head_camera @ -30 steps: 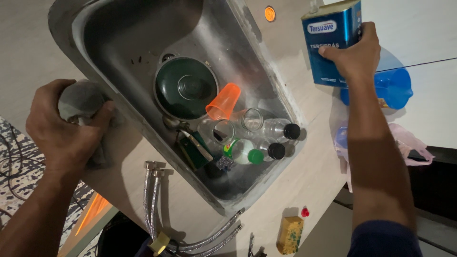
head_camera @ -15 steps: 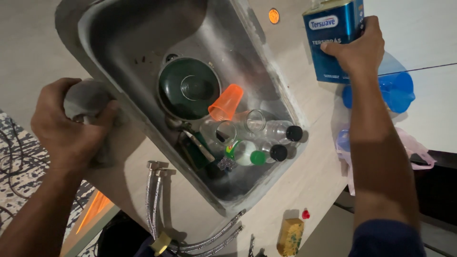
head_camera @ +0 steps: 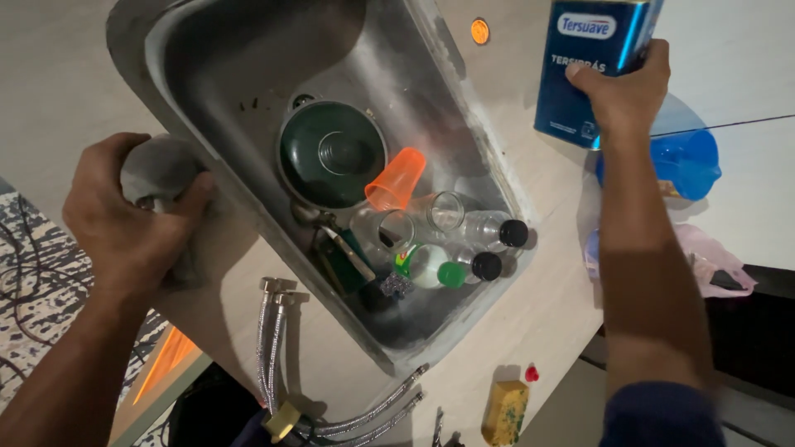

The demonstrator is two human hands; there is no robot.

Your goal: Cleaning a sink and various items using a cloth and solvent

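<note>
Countertop, sink, gripped blue can

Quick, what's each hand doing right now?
Left hand: closed around a grey cloth.
Right hand: closed on a blue metal can.

My left hand has open counter behind it; the sink rim blocks inward. Beyond, the upper basin is free, the lower crowded with pot, cup, bottles.
</note>
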